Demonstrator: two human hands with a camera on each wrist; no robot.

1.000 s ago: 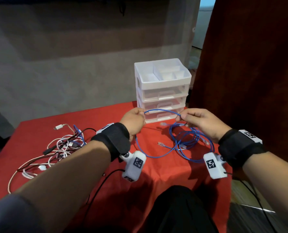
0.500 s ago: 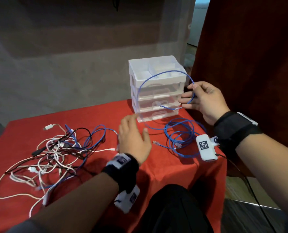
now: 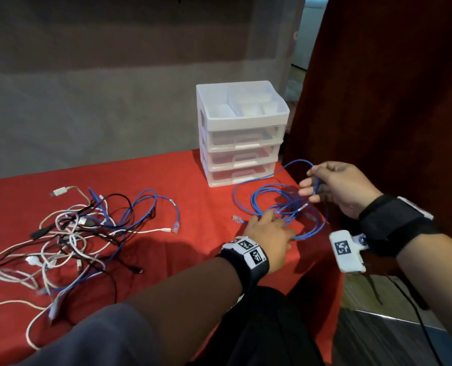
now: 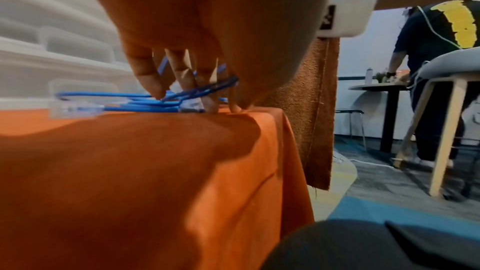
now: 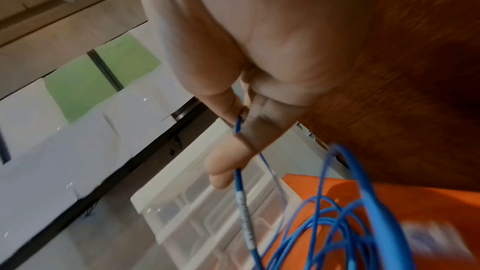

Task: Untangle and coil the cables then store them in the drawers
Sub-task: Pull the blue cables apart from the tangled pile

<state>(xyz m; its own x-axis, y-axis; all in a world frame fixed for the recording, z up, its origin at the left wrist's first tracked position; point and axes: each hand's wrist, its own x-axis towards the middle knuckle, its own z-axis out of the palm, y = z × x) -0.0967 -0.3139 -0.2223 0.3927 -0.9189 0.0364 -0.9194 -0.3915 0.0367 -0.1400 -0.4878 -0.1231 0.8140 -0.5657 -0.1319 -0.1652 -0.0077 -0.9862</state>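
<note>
Head view shows early progress: right hand (image 3: 336, 188) pinches a blue cable (image 3: 285, 204) loosely looped on the worktop (image 3: 193, 186), left hand (image 3: 268, 233) presses its loops with relaxed fingers, while the tangled pile (image 3: 69, 233) waits and the drawers (image 3: 242, 143) remain closed.

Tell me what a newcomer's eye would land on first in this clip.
The blue cable, looped on the red tablecloth in front of the white drawer unit: the right hand pinches one strand, the left hand presses on the loops. Next, the tangled cable pile at left.
</note>
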